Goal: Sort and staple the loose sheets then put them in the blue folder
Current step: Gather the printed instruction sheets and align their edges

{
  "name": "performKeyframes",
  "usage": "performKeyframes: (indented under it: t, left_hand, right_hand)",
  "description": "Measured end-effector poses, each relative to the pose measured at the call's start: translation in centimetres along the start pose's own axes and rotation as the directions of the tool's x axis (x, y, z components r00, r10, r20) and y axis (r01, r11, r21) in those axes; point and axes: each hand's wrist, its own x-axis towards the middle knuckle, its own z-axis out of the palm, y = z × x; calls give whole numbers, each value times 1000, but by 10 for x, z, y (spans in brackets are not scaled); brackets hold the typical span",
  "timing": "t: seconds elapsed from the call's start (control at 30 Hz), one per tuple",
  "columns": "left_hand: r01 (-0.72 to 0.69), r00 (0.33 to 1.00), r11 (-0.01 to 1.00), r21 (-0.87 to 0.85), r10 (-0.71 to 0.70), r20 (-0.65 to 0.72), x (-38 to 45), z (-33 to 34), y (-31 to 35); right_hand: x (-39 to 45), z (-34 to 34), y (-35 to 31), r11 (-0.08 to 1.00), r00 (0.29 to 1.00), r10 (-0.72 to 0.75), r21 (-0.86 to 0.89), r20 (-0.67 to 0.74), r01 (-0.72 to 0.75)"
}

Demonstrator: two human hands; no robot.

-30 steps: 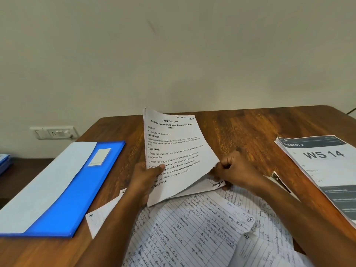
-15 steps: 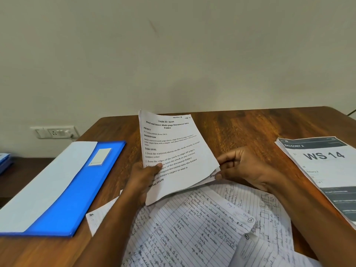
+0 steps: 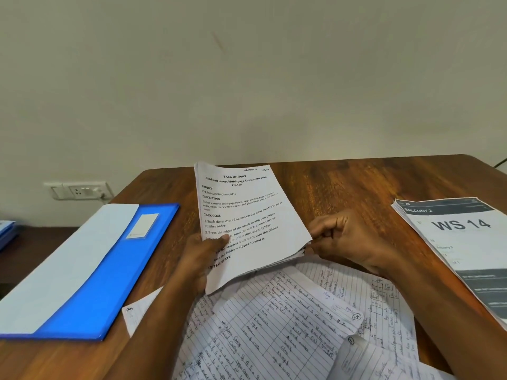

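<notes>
**Both hands holding a printed bundle above the scattered sheets**

Head view: A person is sitting at a brown wooden table (image 3: 356,187) and holding up a small bundle of printed sheets (image 3: 247,223) at the middle of the view, tilted so the top page is facing the camera. The left hand (image 3: 203,256) is gripping the bundle at its 8 o'clock edge, with the thumb lying across the printed lines. The right hand (image 3: 340,237) is pinching the bundle's 4 o'clock corner, its fingers curled in around the paper edge; how many pages are sitting in that pinch is hard to tell, as the edges are blurring together there.

Below the bundle, toward 6 o'clock, loose handwritten sheets (image 3: 288,325) are lying overlapped on the table, some bearing circled page numbers, and one sheet at 5 o'clock is curling up at its corner. The blue folder (image 3: 109,283) is lying flat on the table at 9 o'clock from the bundle, well apart from both hands, with a pale sheet (image 3: 60,270) resting across its left part and a small label near its top. At 3 o'clock a stack of printed booklets (image 3: 461,242) marked "WS 14" is lying near the table's edge. A wall socket (image 3: 79,191) is showing at 10 o'clock, beyond the table.
</notes>
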Motion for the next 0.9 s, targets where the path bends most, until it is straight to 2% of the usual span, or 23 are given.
performKeyframes:
  t: [0.3, 0.5, 0.67, 0.8, 0.9]
  left_hand:
    - [-13, 1000, 1000, 2, 13, 6, 1, 0, -2]
    - [-5, 1000, 1000, 27, 5, 10, 0, 0, -2]
    - [-7, 999, 999, 52, 5, 38, -1, 0, -2]
    - [1, 999, 998, 61, -4, 41, -1, 0, -2]
    - [5, 1000, 998, 60, -7, 25, 2, 0, -3]
  right_hand:
    - [0, 2, -3, 999, 999, -34, -5, -12, 34]
    - [3, 5, -1, 986, 992, -72, -158, -102, 55]
    - [2, 16, -3, 997, 990, -19, -71, -139, 9]
    - [2, 18, 3, 999, 993, 47, 0, -110, -47]
    - [2, 16, 4, 999, 996, 50, -16, -78, -51]
